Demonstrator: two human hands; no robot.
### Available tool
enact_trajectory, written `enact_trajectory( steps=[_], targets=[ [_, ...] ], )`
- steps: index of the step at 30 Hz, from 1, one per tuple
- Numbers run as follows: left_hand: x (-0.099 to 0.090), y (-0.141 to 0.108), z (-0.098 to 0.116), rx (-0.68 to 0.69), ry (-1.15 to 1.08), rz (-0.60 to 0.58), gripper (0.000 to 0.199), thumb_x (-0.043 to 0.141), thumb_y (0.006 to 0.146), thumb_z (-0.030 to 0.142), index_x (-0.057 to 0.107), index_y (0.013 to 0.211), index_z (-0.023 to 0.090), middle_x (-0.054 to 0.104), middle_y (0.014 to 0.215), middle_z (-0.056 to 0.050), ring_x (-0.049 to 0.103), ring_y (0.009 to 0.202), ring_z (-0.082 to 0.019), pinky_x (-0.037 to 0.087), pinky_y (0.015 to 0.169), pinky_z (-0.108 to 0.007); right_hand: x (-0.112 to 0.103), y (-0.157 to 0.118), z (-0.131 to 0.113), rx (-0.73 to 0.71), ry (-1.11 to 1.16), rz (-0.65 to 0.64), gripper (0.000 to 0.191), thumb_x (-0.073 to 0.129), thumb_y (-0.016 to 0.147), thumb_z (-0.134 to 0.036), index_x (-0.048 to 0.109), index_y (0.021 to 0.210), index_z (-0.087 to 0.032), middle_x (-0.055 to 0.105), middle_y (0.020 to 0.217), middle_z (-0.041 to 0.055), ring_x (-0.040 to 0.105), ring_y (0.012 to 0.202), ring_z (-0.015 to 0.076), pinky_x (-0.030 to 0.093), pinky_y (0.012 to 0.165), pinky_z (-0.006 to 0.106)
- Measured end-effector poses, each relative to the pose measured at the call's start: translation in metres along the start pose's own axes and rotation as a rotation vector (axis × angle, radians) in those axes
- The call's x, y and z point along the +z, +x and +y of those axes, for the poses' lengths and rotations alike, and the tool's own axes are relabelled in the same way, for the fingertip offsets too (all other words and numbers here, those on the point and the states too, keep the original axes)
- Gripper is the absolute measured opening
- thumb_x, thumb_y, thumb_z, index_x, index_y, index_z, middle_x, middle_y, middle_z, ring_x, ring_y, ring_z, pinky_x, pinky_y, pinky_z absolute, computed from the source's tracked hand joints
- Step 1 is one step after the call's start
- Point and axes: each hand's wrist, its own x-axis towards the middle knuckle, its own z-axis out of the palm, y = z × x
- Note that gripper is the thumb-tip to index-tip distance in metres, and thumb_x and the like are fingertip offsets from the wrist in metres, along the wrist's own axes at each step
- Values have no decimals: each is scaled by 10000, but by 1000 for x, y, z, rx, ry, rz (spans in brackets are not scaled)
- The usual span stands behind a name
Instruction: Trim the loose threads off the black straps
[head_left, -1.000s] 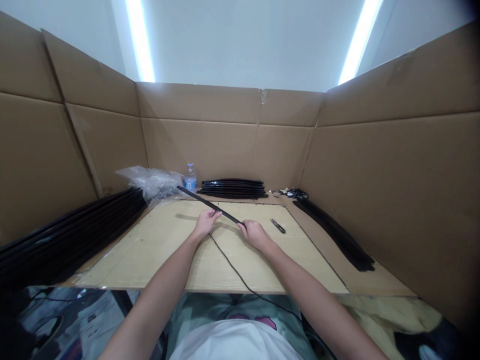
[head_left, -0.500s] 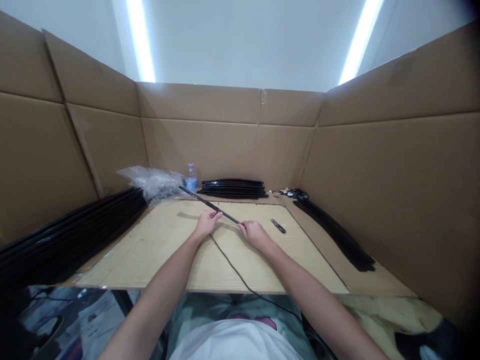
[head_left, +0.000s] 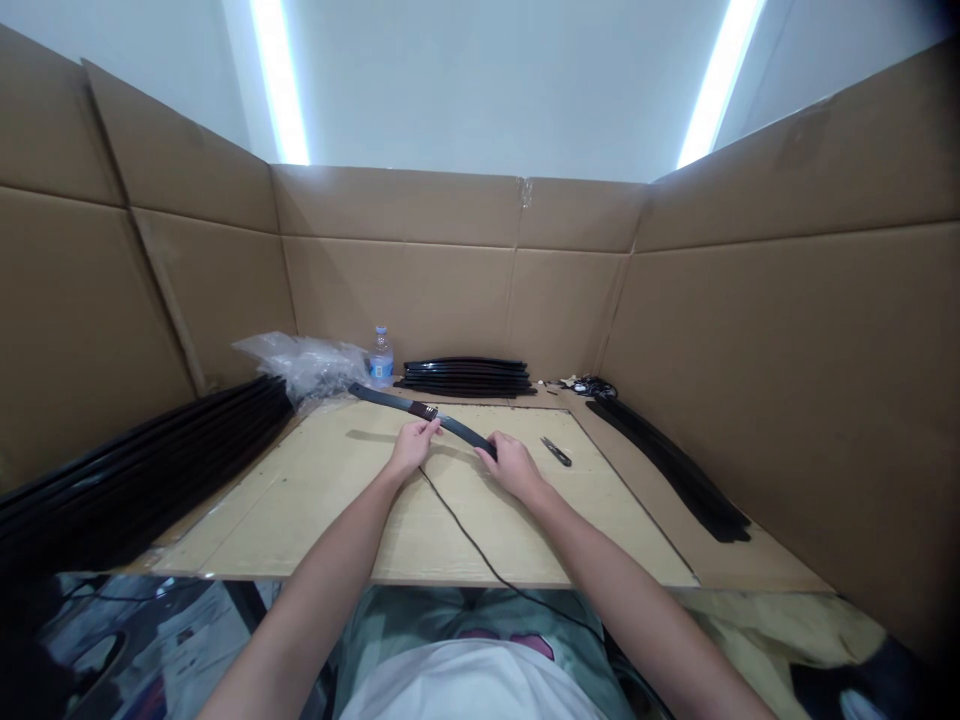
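A long, slightly curved black strip (head_left: pixel 386 398) is held above the board, slanting from back left to front right. My right hand (head_left: pixel 514 463) is closed round its near end, thumb and fingers gripping the edges. Beside the strip's middle, my left hand (head_left: pixel 412 446) is closed in a pinch; a dark brown band with pale lines next to it shows on the strip just above the fingertips. From beneath the left hand a thin dark cord (head_left: pixel 469 540) runs down over the board's front edge toward my lap. What exactly the left fingertips grip is too small to tell.
Small black snips (head_left: pixel 556 452) lie right of my hands on the pale board (head_left: pixel 300 500). Black strips are stacked at left (head_left: pixel 165 455), back (head_left: pixel 465 378) and right (head_left: pixel 667 465). A water bottle (head_left: pixel 381 357) and clear plastic bags (head_left: pixel 315 365) stand back left. Cardboard walls (head_left: pixel 465 290) enclose the table.
The strip has turned about its length, so its broad face shows now instead of its thin edge. My right hand has shifted slightly on its end; my left hand stays nearly in place.
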Motion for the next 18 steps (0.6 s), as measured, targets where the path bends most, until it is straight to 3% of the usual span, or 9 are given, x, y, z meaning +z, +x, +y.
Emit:
enact_trajectory(
  steps=[9,18],
  targets=[
    [4,-4,1,-46,-85,-33,495,529,735,596,642,734,115,259,421,80,214,376,-74,158,415,-232,-1,-1,4,19,9,-12,243,475,881,-386,470,1012,-181,644,828,70,597,724,186,373,627,245],
    [3,-5,5,-68,-183,-84,433,583,731,539,630,733,108,255,421,87,209,368,-63,112,414,-225,-4,-1,6,-49,-2,-103,153,420,911,-268,428,1029,-171,638,881,76,581,743,161,341,614,225]
  ],
)
